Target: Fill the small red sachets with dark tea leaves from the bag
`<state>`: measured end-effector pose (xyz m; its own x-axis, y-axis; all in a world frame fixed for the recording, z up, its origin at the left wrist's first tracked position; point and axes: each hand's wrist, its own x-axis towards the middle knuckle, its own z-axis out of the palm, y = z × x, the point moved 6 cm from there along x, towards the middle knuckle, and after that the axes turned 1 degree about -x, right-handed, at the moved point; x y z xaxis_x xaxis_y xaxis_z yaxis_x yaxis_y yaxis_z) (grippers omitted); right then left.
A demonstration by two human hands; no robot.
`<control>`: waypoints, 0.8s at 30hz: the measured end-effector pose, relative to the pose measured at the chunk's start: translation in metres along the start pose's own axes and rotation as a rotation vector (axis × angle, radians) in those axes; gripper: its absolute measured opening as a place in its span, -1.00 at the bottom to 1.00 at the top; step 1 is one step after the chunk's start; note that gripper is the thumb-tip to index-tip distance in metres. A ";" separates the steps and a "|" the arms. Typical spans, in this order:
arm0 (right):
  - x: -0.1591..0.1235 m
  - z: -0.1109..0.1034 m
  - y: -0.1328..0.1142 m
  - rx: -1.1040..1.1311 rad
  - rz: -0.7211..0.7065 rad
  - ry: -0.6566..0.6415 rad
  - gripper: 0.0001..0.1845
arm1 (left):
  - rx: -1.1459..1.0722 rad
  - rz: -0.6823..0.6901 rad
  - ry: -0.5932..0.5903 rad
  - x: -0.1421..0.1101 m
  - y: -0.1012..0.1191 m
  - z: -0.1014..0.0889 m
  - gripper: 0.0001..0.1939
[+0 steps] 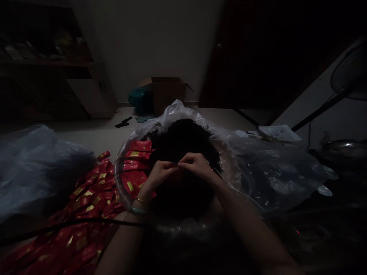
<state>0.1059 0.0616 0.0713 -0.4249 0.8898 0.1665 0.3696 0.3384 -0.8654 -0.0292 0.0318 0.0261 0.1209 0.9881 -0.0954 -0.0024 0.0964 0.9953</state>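
The left hand (160, 173) and the right hand (196, 165) are together in the middle. They pinch a small red bit (173, 164) between them, but it is too small to see well. Under the hands is a dark fuzzy heap (183, 141). A clear plastic bag (272, 172) lies around the heap and spreads out to the right. Many red packets (91, 198) with gold marks lie in a pile on the left, near the left hand. A gold bracelet (139, 199) sits on the left wrist. Past the packets is a big pale plastic bag (37, 164). Far off on the floor (100, 137), an open cardboard box (168, 93) stands beside a green bag (140, 101).
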 end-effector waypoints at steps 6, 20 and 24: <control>0.005 -0.003 0.012 0.104 0.072 0.086 -0.83 | -0.224 -0.073 0.002 0.003 -0.015 0.020 -0.53; -0.020 -0.053 0.156 -0.826 0.534 -0.046 -0.53 | -0.334 -0.179 0.030 0.009 -0.031 0.027 -0.53; -0.014 -0.053 0.162 -0.761 0.546 -0.030 -0.63 | -0.332 -0.194 0.039 0.009 -0.034 0.025 -0.53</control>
<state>0.2156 0.1201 -0.0465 -0.0503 0.9798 -0.1936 0.9610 -0.0053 -0.2764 -0.0030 0.0342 -0.0080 0.1130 0.9507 -0.2887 -0.3048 0.3097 0.9006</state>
